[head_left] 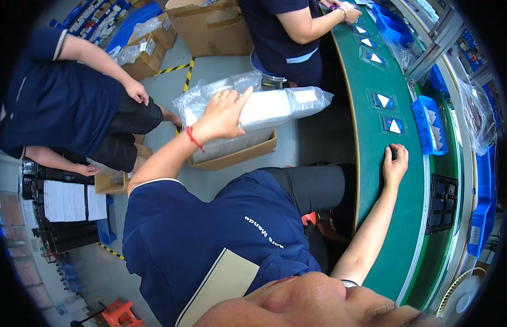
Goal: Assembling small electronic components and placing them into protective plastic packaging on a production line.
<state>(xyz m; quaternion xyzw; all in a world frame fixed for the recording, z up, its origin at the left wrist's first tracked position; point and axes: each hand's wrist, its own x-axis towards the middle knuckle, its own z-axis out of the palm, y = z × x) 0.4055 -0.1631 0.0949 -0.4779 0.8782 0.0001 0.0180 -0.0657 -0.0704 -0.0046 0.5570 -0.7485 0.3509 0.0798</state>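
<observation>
My left hand (223, 115), with a red cord on its wrist, lies over a stack of white pieces in clear plastic wrap (269, 106). Its fingers are spread, with the index finger stretched out on the wrap. The stack rests on top of an open cardboard box (237, 154) holding more wrapped pieces. On the green workbench (381, 212) rests my right hand (395, 166), fingers loosely bent and apart, nothing visible in it. Just beyond it lies a blue square with a white triangle (393, 125) in clear film; another such square (382, 101) lies farther along.
Right of the squares stands a blue bin (429, 125) with white triangular pieces. A black tray (442, 204) lies nearer. One co-worker (289, 32) works at the bench's far end; another person (73, 92) is at the left. Cardboard boxes (210, 27) stand on the floor behind.
</observation>
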